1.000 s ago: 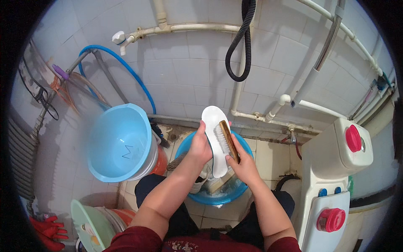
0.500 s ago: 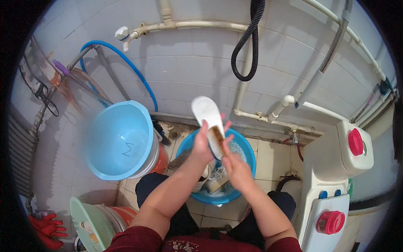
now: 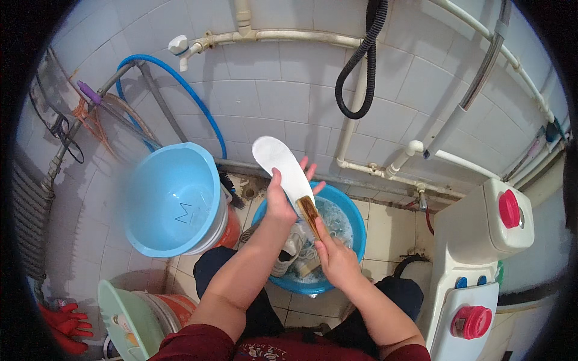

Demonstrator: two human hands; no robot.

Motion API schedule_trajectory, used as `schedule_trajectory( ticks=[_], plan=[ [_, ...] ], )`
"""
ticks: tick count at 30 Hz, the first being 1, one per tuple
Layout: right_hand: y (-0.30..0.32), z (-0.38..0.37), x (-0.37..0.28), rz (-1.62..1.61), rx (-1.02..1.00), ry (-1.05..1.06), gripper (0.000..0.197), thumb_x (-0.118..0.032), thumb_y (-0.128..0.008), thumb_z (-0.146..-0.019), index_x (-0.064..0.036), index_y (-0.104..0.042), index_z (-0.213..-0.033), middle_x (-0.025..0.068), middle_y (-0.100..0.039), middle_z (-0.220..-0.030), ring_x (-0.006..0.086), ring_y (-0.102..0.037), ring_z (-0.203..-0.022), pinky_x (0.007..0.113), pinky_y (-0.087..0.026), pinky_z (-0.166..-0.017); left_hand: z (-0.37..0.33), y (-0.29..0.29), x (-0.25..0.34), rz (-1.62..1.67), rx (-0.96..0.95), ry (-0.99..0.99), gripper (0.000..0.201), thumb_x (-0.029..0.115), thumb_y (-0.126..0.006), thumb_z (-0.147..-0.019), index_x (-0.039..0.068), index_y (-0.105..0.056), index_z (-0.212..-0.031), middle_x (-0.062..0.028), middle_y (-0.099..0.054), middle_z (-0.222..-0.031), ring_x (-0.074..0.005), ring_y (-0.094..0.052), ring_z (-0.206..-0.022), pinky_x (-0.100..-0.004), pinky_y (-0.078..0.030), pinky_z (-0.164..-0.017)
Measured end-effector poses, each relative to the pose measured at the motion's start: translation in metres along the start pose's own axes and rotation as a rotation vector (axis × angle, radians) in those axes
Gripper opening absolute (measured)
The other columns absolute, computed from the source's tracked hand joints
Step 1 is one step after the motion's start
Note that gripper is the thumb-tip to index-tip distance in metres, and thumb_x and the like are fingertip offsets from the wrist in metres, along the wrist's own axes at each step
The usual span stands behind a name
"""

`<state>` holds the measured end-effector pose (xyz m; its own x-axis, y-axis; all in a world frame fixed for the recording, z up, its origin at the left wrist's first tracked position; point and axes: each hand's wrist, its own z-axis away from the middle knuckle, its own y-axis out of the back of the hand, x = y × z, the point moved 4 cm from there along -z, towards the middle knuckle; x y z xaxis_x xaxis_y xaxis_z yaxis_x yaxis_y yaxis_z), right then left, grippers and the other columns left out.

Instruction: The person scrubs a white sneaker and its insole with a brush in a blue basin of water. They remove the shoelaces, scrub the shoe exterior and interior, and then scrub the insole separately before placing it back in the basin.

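Observation:
A white shoe insole (image 3: 282, 165) slants over a blue basin (image 3: 359, 231), supported by my left hand (image 3: 282, 201). My left thumb lies along its top edge while the other fingers reach underneath and show beyond its right side. My right hand (image 3: 339, 263) grips the handle of a wooden scrubbing brush (image 3: 309, 213), whose head rests on the lower end of the insole, bristles turned down. Below, in sudsy water, sit a light-coloured shoe (image 3: 291, 248) and pale laces (image 3: 319, 240); my forearms and hands hide part of the basin.
At left, a light blue basin (image 3: 174, 207) tops a bucket, with a green basin (image 3: 123, 325) nearer me. Red gloves (image 3: 69, 325) lie lower left. A white toilet (image 3: 475, 216) carrying red-lidded containers stands at right. Pipes (image 3: 289, 37) and a black corrugated hose (image 3: 355, 78) run along the tiled wall.
The insole has swung leftward at its far end. The brush has rolled from showing its bristles sideways to showing its wooden back, and my right hand has shifted slightly down.

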<state>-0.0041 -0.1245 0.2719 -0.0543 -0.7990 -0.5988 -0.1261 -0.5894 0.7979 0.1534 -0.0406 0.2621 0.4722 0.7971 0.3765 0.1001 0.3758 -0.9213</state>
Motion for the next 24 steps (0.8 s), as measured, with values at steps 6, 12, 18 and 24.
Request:
schedule_trajectory(
  ticks=[6, 12, 18, 24],
  plan=[
    [0.004, -0.033, 0.027, 0.046, 0.116, -0.094, 0.052, -0.031, -0.043, -0.096, -0.0235, -0.028, -0.145, 0.0236, -0.064, -0.097, 0.0416, -0.064, -0.077, 0.049, -0.053, -0.069, 0.008, 0.009, -0.054, -0.060, -0.032, 0.200, 0.069, 0.059, -0.012, -0.094, 0.013, -0.022, -0.144, -0.0151, -0.040, -0.140, -0.0362, -0.037, -0.129, -0.0632, -0.035, -0.098],
    [-0.003, -0.001, 0.002, 0.034, -0.029, -0.006, 0.054, -0.030, -0.043, -0.096, -0.0225, -0.026, -0.146, 0.0250, -0.057, -0.108, 0.0425, -0.062, -0.081, 0.049, -0.052, -0.068, 0.000, 0.000, -0.003, 0.060, 0.023, 0.025, 0.066, 0.057, -0.018, -0.095, 0.013, -0.022, -0.144, -0.0133, -0.040, -0.141, -0.0327, -0.034, -0.133, -0.0633, -0.029, -0.102],
    [0.005, -0.032, 0.021, 0.109, 0.089, -0.084, 0.052, -0.031, -0.044, -0.095, -0.0177, -0.031, -0.144, 0.0279, -0.062, -0.093, 0.0396, -0.063, -0.068, 0.048, -0.053, -0.059, 0.026, 0.010, -0.071, -0.079, -0.042, 0.278, 0.064, 0.055, -0.017, -0.096, 0.015, -0.020, -0.146, -0.0101, -0.034, -0.145, -0.0341, -0.033, -0.132, -0.0605, -0.032, -0.101],
    [-0.006, 0.006, 0.000, 0.054, 0.058, 0.064, 0.052, -0.032, -0.044, -0.096, -0.0205, -0.030, -0.144, 0.0245, -0.063, -0.085, 0.0409, -0.063, -0.069, 0.048, -0.052, -0.059, 0.010, 0.000, -0.025, -0.060, 0.075, 0.126, 0.064, 0.055, -0.006, -0.096, 0.017, -0.026, -0.144, -0.0006, -0.039, -0.143, -0.0220, -0.034, -0.133, -0.0567, -0.031, -0.102]
  ],
)
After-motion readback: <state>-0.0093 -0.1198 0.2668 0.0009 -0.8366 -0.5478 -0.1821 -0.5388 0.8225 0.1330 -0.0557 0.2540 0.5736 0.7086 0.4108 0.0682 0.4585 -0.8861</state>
